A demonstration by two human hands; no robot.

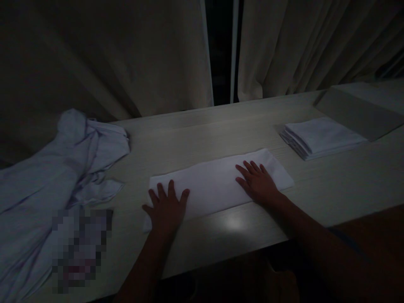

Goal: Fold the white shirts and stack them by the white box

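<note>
A white cloth (pixel 214 183) lies folded into a long strip across the middle of a pale wooden table (pixel 331 185). My left hand (pixel 166 206) rests flat on the strip's left end, fingers spread. My right hand (pixel 257 182) lies flat on its right part, fingers apart and pointing left. Neither hand grips anything. The room is dim.
A heap of crumpled white cloth (pixel 53 181) covers the table's left side. A stack of folded white cloths (pixel 320 136) sits at the right, beside a flat grey board (pixel 360 111). Beige curtains (pixel 126 54) hang behind the table. The front edge runs below my wrists.
</note>
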